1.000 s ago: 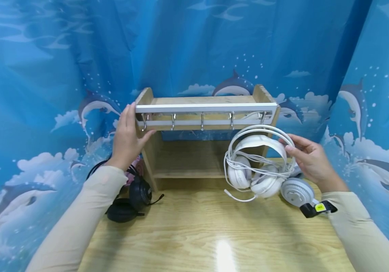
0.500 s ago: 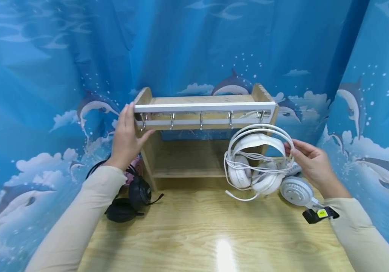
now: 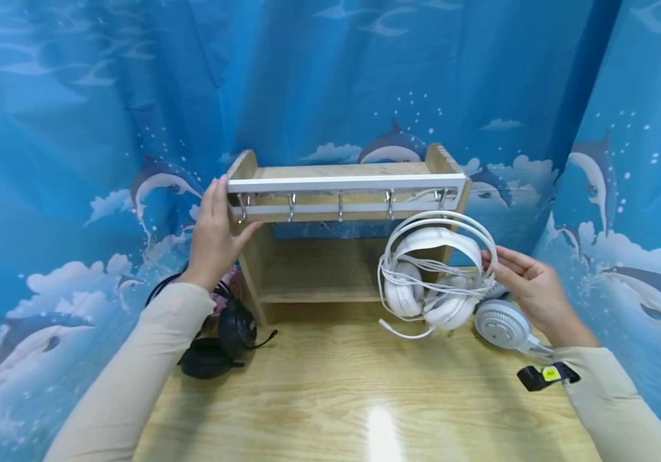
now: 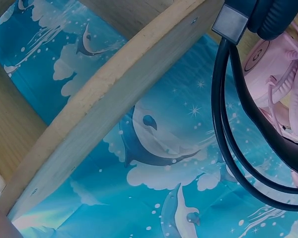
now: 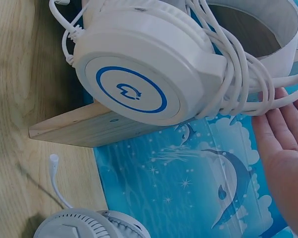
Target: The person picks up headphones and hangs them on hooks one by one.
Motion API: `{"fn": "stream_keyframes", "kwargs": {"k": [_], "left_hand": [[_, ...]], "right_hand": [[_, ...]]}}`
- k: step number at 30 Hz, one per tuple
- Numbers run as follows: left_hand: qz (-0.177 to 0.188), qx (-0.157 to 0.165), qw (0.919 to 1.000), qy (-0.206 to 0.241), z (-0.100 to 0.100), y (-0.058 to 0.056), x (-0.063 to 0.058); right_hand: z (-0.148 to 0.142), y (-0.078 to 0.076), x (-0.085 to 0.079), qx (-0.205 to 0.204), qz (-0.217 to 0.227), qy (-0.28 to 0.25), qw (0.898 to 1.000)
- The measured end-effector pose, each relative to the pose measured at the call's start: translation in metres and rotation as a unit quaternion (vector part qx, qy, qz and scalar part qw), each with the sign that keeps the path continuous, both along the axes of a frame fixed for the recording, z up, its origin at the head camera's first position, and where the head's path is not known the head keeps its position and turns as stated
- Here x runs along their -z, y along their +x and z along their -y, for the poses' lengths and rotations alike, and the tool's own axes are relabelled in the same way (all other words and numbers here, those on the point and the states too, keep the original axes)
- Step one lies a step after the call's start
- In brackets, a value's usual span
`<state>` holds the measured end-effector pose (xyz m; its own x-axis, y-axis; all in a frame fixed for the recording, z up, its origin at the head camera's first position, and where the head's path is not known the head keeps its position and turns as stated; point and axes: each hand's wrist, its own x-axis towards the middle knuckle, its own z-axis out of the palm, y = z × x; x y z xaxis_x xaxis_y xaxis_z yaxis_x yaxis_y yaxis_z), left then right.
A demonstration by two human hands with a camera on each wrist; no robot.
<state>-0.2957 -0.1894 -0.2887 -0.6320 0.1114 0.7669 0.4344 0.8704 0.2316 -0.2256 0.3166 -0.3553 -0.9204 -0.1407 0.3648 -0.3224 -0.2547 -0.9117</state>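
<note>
My left hand [image 3: 213, 234] rests against the left end of a small wooden rack [image 3: 330, 296], fingers straight up along its side and thumb across the front. Metal hooks [image 3: 341, 206] line the rack's white front rail [image 3: 344, 183]. A white headset [image 3: 402, 295], its cable bundled round it, stands upright by the rail's right end. Whether a hook bears it is unclear. My right hand [image 3: 535, 292] pinches the right side of its headband [image 3: 483, 234]. In the right wrist view, the fingertips [image 5: 268, 106] lie behind the band and cable [image 5: 243, 74].
Another white headset [image 3: 504, 324] lies on the table [image 3: 330, 398] at the right. Left of the rack lie a black headset [image 3: 206, 357] and a pink headset [image 4: 268, 69], the latter partly hidden. A blue dolphin-print curtain [image 3: 330, 77] surrounds the table.
My right hand has slid a little downward along the headband, and its wrist has lowered. The white headset has barely moved against the rack. My left hand has stayed in place.
</note>
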Motion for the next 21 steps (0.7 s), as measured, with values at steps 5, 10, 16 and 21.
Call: {"fn": "stream_keyframes", "kwargs": {"k": [5,10,16,21], "left_hand": [[-0.003,-0.001,1.0000,-0.002,0.000,0.001,0.000],[-0.004,-0.001,1.0000,-0.005,0.001,0.000,0.001],[-0.003,-0.004,1.0000,-0.002,0.002,0.001,0.001],[-0.007,-0.002,1.0000,0.002,0.001,0.001,0.000]], "right_hand": [[-0.003,0.003,0.002,0.006,-0.012,0.007,1.000],[-0.015,0.008,0.009,0.002,-0.025,-0.024,0.999],[-0.039,0.015,0.022,0.001,-0.023,-0.073,0.997],[-0.062,0.025,0.040,0.038,-0.009,-0.087,0.995]]}}
